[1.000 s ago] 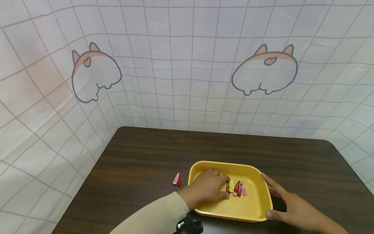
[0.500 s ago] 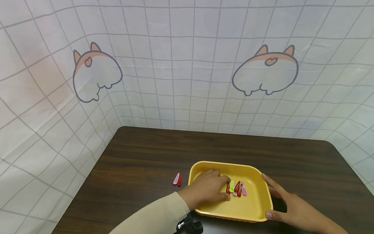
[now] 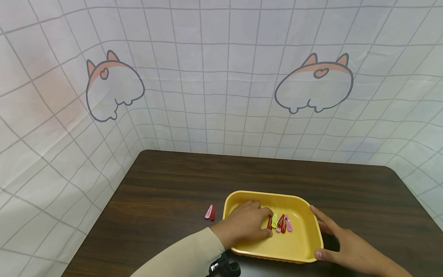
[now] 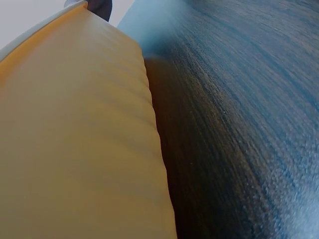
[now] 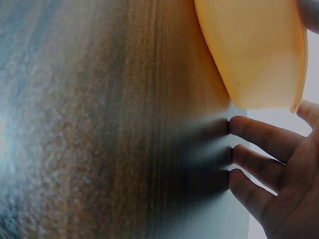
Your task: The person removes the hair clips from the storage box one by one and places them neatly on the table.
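1. Yellow tray [image 3: 297,244], lower centre: steady its right end with your right hand [image 3: 346,244], fingers extended, not gripping.
2. Left hand [image 3: 243,225] inside: fingertips hidden, grip can't be told; nudge gently.
3. Clips [image 3: 280,221], right of lower centre: avoid scattering.

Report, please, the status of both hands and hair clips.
Left hand inside yellow tray, beside hair clips; grip unclear. Right hand at tray's right end. Pink clip and red clip outside, on table. Left hand hides part of tray.
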`<state>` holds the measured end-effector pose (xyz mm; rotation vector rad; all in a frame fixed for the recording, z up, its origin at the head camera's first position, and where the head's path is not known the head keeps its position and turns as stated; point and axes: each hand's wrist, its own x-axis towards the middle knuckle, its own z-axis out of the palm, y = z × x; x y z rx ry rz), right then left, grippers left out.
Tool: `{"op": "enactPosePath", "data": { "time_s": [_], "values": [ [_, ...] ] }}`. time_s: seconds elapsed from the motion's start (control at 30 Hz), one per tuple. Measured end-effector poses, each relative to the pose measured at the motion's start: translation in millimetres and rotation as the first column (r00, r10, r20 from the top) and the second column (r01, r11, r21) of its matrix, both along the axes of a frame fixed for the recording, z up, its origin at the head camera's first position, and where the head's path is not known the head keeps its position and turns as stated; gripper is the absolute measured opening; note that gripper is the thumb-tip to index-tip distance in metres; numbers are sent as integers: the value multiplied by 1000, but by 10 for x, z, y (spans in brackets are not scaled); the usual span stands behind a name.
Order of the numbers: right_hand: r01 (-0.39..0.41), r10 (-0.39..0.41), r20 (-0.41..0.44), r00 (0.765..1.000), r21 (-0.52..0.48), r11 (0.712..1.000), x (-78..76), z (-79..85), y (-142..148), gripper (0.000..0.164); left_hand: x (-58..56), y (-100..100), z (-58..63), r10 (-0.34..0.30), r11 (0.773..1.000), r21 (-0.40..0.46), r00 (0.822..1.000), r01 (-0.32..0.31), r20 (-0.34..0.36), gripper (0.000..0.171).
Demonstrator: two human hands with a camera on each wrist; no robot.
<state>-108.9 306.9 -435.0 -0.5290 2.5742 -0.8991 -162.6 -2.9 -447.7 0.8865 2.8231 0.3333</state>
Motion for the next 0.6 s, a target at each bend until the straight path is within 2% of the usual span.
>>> {"op": "enactPosePath", "data": {
  "time_s": [0.6],
  "values": [
    [7, -7, 19, 1000, 5, 1000, 8, -22, -4, 103, -15, -17, -12, -3, 999, 43, 1000, 2, 14, 38]
  ]
}}
